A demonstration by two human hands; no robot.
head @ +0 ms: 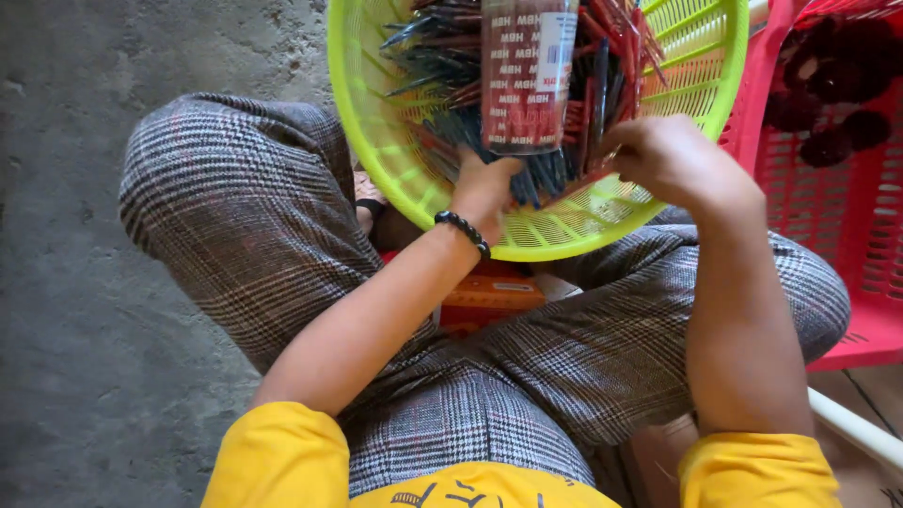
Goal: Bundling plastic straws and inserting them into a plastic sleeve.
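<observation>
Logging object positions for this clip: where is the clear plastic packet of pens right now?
The clear packet of pens stands upright at top centre of the head view, inside the lime-green basket, gripped at its base by the left hand.

a glossy lime-green plastic mesh basket [395, 141] is holding slim, shiny plastic pens [442, 52]. a clear, smooth plastic tube [524, 75] is gleaming beside woven checked cloth trousers [245, 226] and rough matt concrete floor [66, 282].
</observation>
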